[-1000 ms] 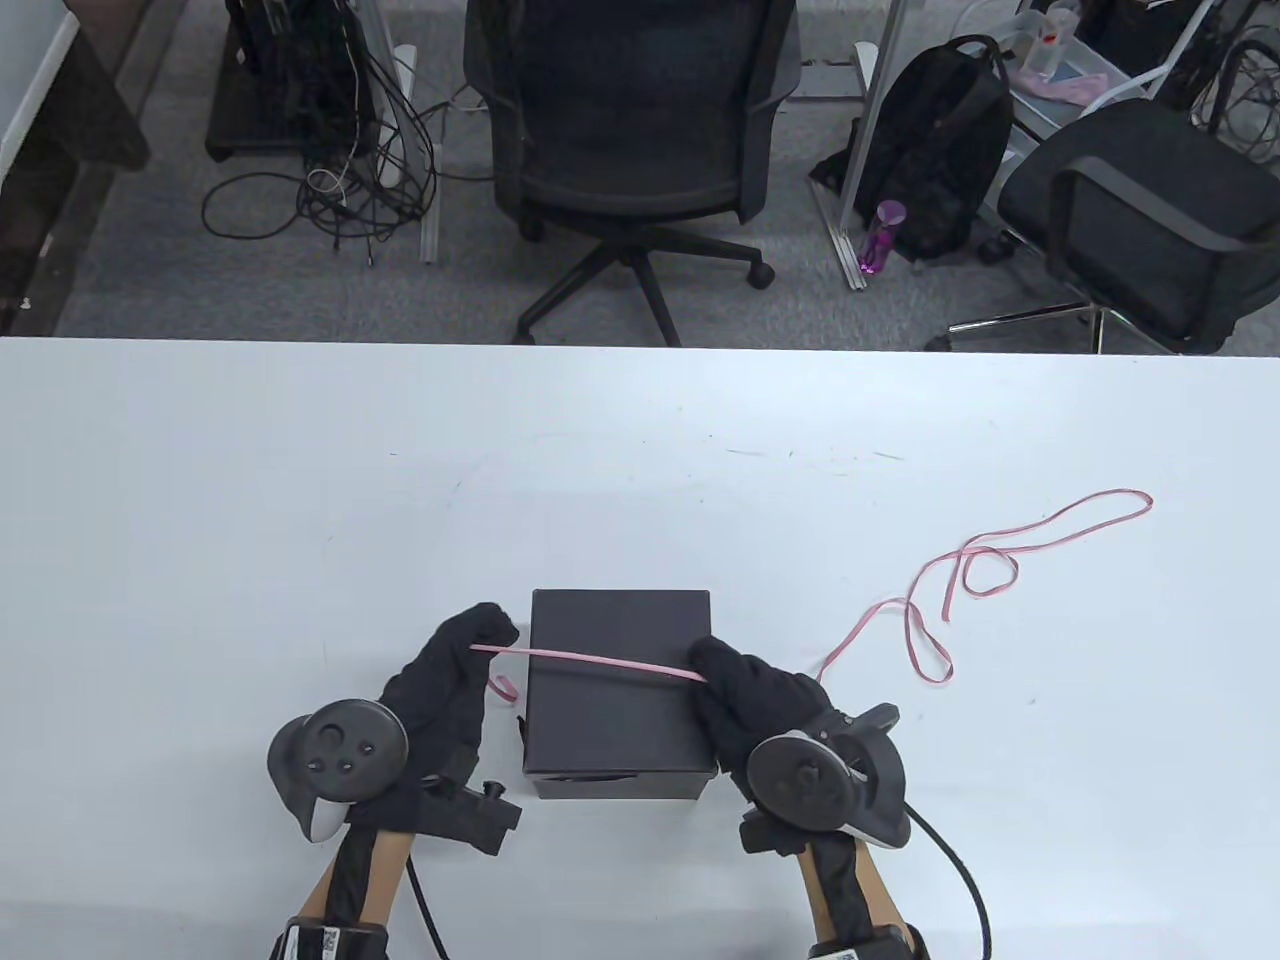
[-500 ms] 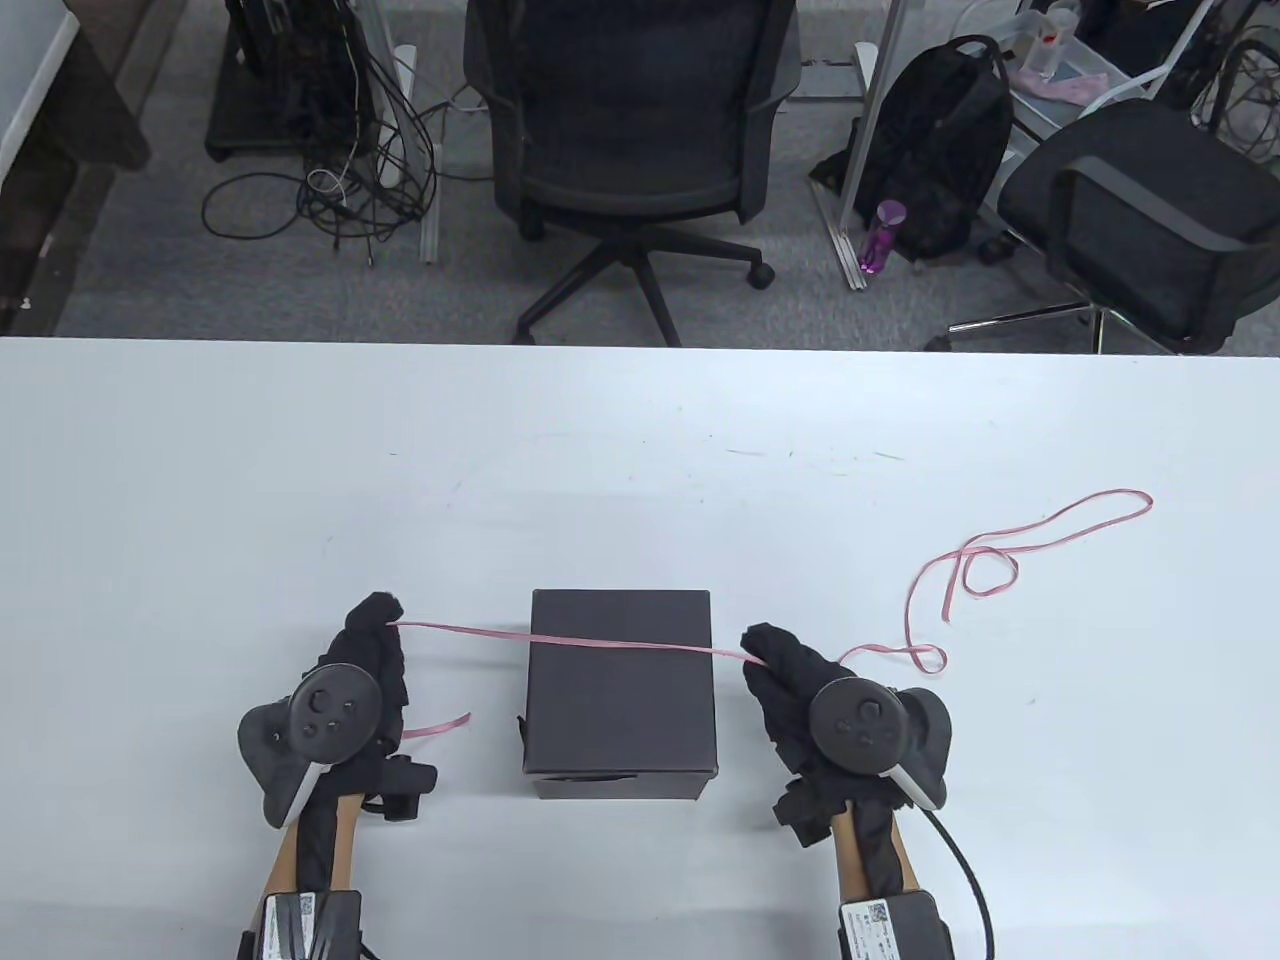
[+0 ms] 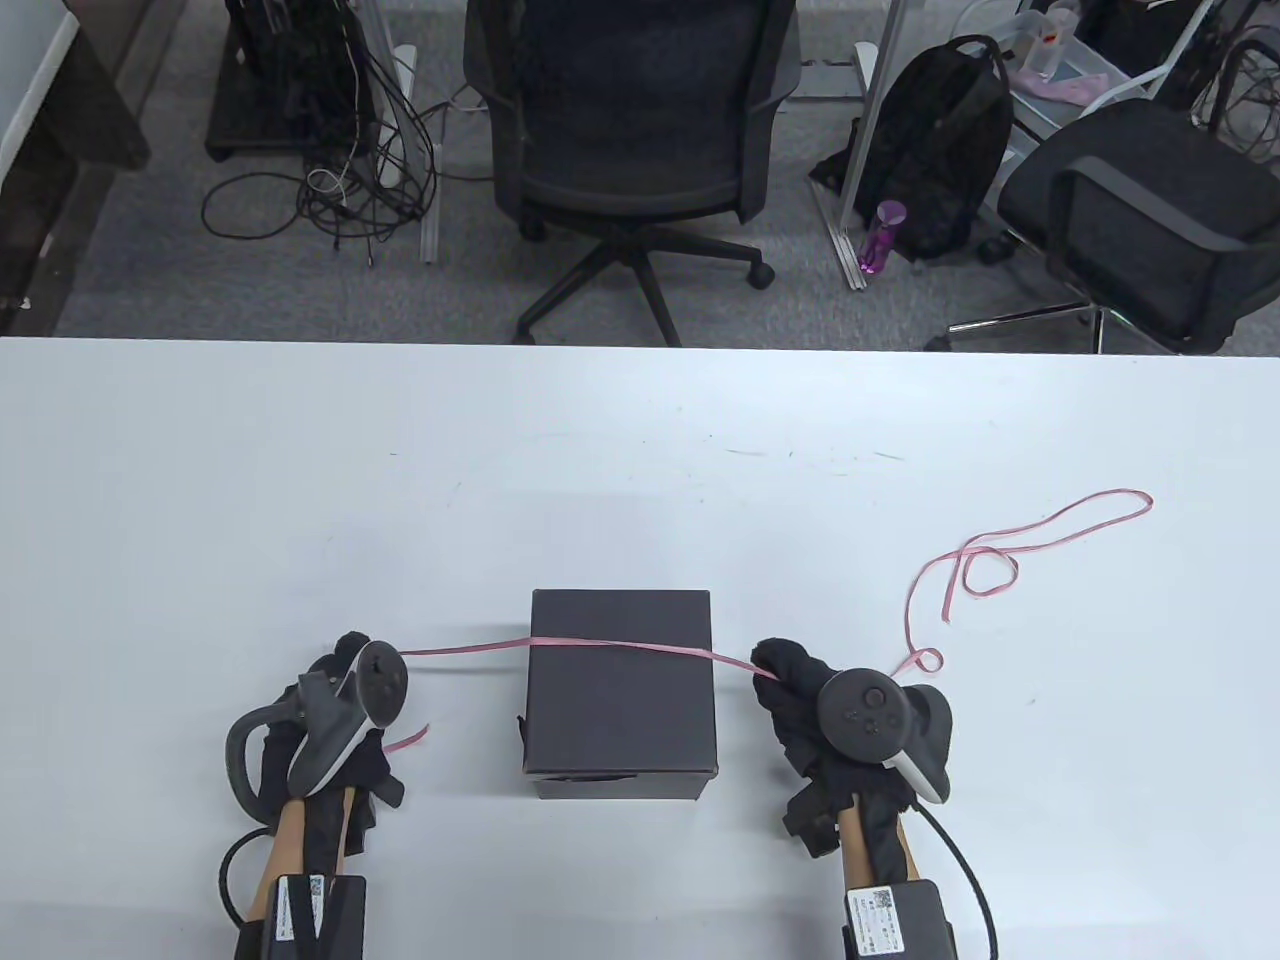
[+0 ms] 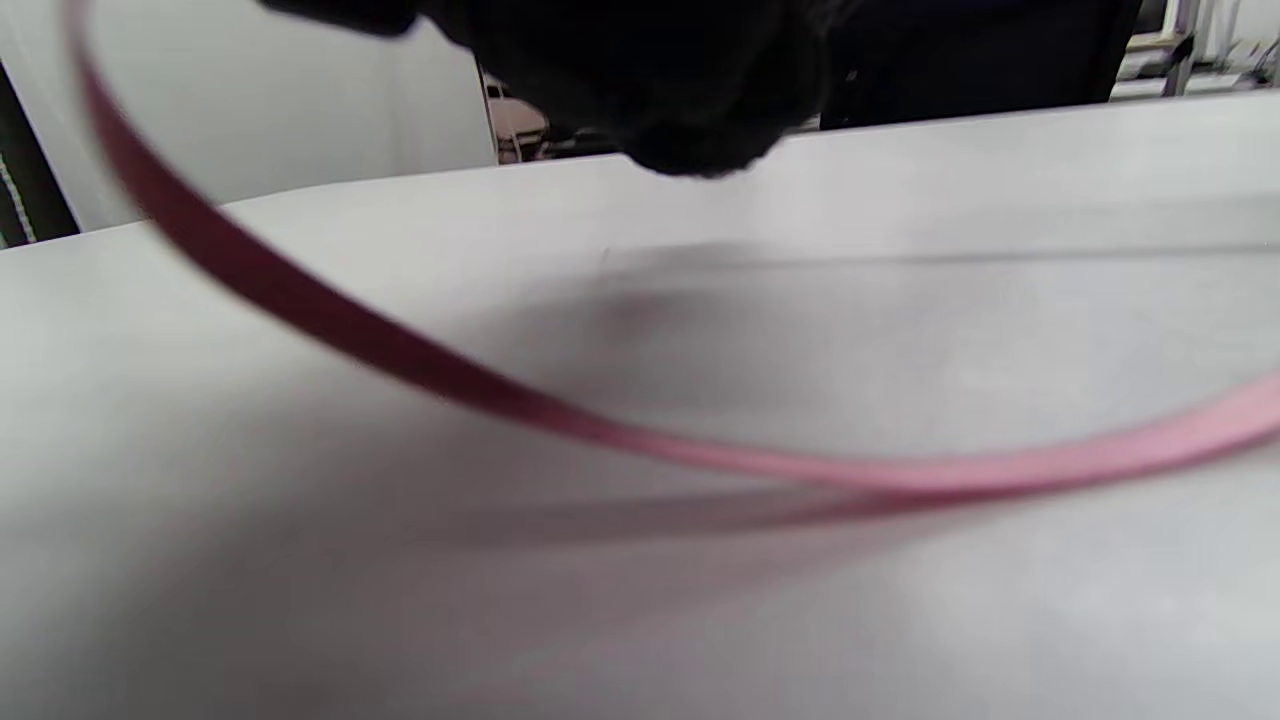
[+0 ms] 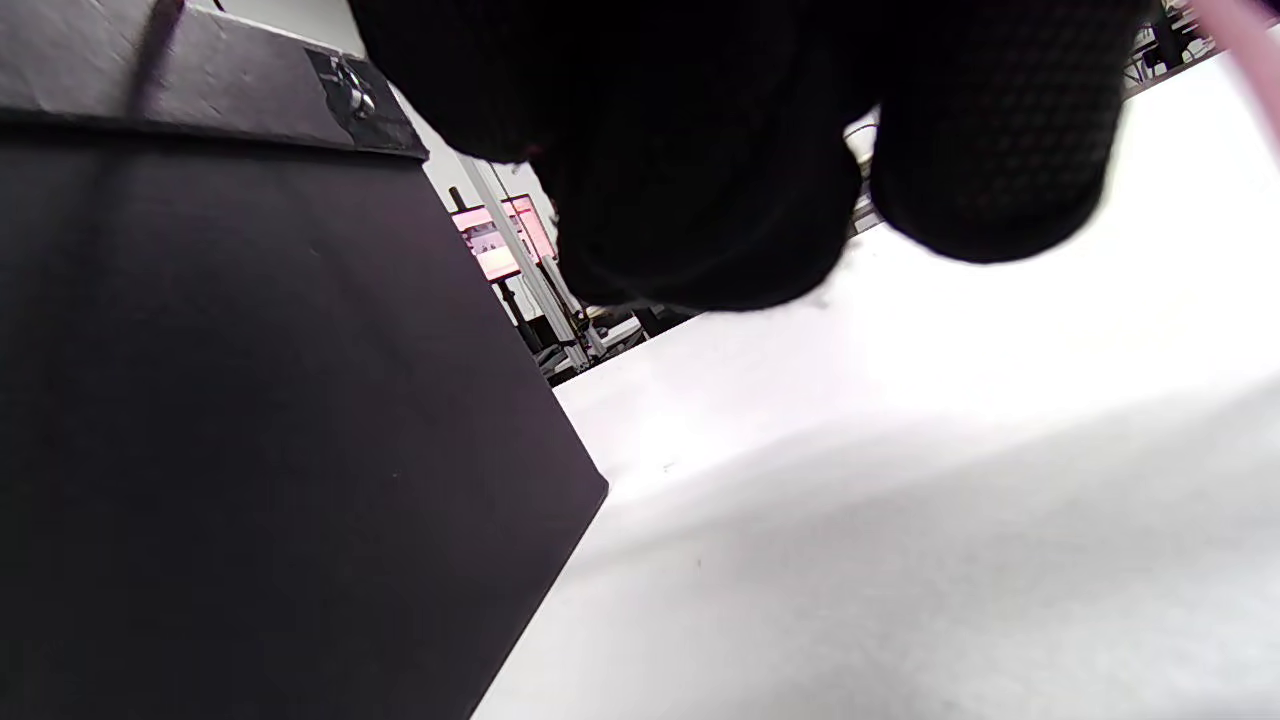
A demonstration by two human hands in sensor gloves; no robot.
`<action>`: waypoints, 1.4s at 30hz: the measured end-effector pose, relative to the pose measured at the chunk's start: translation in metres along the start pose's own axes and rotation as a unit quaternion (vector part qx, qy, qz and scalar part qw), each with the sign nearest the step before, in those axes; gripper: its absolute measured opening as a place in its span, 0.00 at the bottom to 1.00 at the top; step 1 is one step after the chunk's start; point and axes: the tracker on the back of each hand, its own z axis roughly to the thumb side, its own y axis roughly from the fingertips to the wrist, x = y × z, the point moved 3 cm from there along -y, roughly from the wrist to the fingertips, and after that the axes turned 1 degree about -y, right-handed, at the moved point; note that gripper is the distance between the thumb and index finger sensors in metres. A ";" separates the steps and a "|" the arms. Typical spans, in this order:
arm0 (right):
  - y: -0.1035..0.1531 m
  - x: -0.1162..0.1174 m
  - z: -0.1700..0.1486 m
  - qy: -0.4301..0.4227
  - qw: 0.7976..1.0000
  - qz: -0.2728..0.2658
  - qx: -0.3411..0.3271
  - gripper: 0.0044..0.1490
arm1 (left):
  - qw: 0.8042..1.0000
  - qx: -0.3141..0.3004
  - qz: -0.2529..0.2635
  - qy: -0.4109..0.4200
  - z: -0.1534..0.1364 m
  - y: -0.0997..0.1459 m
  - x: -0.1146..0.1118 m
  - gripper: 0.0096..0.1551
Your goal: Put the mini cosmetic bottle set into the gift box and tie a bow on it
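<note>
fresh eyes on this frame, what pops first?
The pink ribbon: it lies stretched across the top of the closed black gift box near the table's front edge. The left hand pinches it left of the box and the right hand right of it. Its long free tail curls in loops over the white table to the right.

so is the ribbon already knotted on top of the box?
No: the pink ribbon lies as a single strand across the black box lid, no knot.
</note>
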 end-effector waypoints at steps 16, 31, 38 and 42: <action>0.001 -0.014 0.031 0.059 0.996 -0.051 -0.032 0.26 | 0.994 -0.071 -0.056 0.055 0.017 0.020 0.046 0.53; 0.030 -0.034 0.128 0.141 0.965 -0.122 -0.187 0.26 | 0.871 -0.400 0.182 0.221 0.103 0.129 0.120 0.57; 0.040 -0.026 0.154 0.138 0.957 -0.099 -0.236 0.26 | 0.877 -0.409 0.155 0.199 0.117 0.131 0.110 0.52; 0.040 -0.025 0.155 0.138 0.957 -0.096 -0.237 0.26 | 0.876 -0.410 0.145 0.210 0.117 0.129 0.108 0.35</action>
